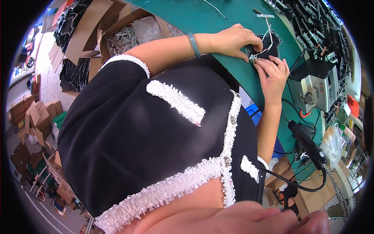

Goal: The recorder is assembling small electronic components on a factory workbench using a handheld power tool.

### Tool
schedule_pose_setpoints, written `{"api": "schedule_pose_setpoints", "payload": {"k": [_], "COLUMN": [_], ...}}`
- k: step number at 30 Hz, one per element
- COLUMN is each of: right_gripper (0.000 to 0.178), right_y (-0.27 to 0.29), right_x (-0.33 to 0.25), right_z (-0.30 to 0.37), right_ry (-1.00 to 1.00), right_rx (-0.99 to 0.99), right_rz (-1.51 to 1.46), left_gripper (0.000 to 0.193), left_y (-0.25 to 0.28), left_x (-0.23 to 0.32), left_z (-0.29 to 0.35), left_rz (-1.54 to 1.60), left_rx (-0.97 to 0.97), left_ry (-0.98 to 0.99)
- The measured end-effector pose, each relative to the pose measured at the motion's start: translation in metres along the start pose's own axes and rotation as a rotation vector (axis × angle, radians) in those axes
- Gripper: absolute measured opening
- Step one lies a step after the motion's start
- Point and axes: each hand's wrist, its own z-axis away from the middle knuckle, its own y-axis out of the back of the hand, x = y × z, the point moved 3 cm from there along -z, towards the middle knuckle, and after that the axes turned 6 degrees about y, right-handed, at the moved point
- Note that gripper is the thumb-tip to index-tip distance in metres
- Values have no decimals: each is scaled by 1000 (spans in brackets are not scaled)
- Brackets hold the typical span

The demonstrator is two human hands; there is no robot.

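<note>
Head: hands (235, 41) (274, 74) seemingly flank black part (270, 48).

Small white part (254, 57) under fingers (249, 46), perhaps wiring.

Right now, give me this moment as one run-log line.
left hand: pressing black star-shaped frame | right hand: pinching white wire at frame edge | surface: green bench

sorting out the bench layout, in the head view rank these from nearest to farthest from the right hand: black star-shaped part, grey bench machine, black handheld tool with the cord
1. black star-shaped part: on the green mat, touching the right hand.
2. grey bench machine: just to that hand's right.
3. black handheld tool: lower right, near the bench edge, farthest off.
</note>
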Motion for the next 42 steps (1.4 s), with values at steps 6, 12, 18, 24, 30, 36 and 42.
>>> {"api": "schedule_pose_setpoints", "payload": {"k": [6,12,18,24,30,36,42], "right_gripper": [19,28,12,26,58,90,100], "right_y": [-1,12,109,173,168,166,154], "right_x": [-7,-6,-10,6,43,68,90], "right_z": [7,21,149,256,171,75,34], "right_ry": [-37,-222,-431,-1254,-595,-321,-473], "right_rx": [72,152,328,426,951,1129,1098], "right_rz": [29,-249,-829,-186,-386,-745,-509], "left_gripper": [35,21,15,14,17,18,18], "left_y": [0,-7,-7,-20,-38,-45,-44], "left_x": [7,15,26,27,46,45,42], "left_z": [0,6,2,-7,-5,-7,-6], "left_rz": [-45,-205,-275,-290,-244,-250,-207], "left_rx": [26,-20,-4,-49,-61,7,-19], "left_ry": [-36,-76,-126,-96,-76,-87,-45]}}
